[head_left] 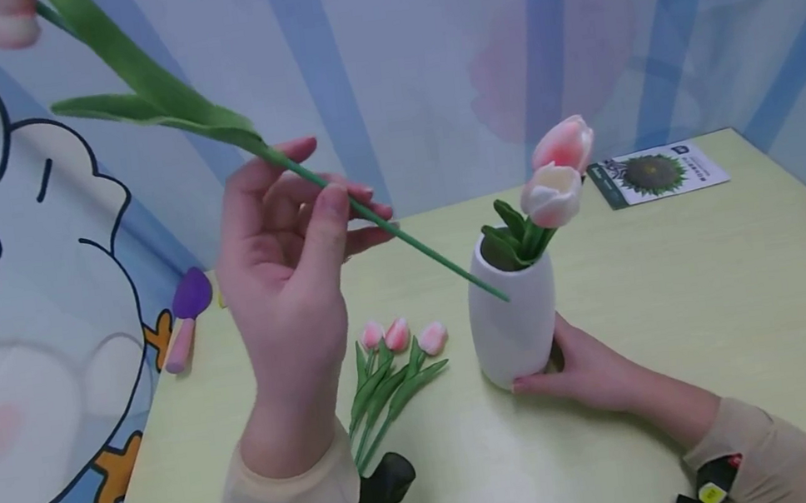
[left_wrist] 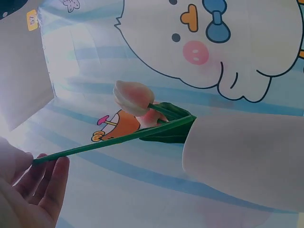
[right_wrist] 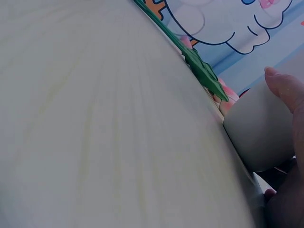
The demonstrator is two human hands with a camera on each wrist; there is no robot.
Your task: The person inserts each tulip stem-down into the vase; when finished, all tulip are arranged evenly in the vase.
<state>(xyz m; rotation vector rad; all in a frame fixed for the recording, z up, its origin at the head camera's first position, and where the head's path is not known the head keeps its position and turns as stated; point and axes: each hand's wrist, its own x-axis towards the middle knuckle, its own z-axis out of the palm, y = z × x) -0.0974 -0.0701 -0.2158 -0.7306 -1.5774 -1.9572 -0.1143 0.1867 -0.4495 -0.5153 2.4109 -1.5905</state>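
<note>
Left grip (head_left: 284,279) pinches a tulip (head_left: 229,126); right grip (head_left: 592,367) holds the vase (head_left: 514,330). Stem tip (head_left: 503,297) should rise toward twelve o'clock, over the rim (head_left: 519,274).

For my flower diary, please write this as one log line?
left hand: pinches tulip stem | right hand: grips vase | in vase: two tulips | on table: three tulips

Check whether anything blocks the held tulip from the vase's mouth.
Two tulips in the white vase crowd the right of its mouth; nothing visible blocks the held tulip from its front left.
</note>
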